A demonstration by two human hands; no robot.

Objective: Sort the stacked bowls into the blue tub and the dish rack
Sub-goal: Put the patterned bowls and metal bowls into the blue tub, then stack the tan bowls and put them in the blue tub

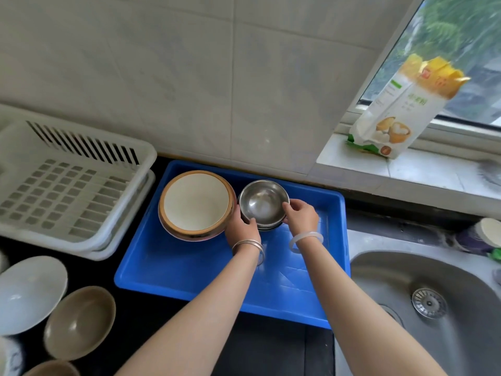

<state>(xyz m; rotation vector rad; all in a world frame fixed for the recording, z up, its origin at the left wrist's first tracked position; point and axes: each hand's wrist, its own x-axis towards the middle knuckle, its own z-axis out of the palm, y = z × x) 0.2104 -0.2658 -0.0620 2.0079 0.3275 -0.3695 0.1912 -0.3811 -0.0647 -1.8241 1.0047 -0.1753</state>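
A blue tub (189, 272) lies on the dark counter. At its back stands a large cream bowl with a brown rim (196, 202), stacked on others. Beside it sits a small stack of steel bowls (261, 203). My left hand (240, 226) grips the top steel bowl's near-left rim, and my right hand (301, 217) pinches its right rim. The white dish rack (67, 185) stands left of the tub and holds nothing.
On the counter at lower left sit a white bowl (28, 293), a tan bowl (80, 321) and another bowl's rim (51, 369). A steel sink (433, 308) lies to the right. A flour bag (398, 109) leans on the window sill. A tiled wall stands behind.
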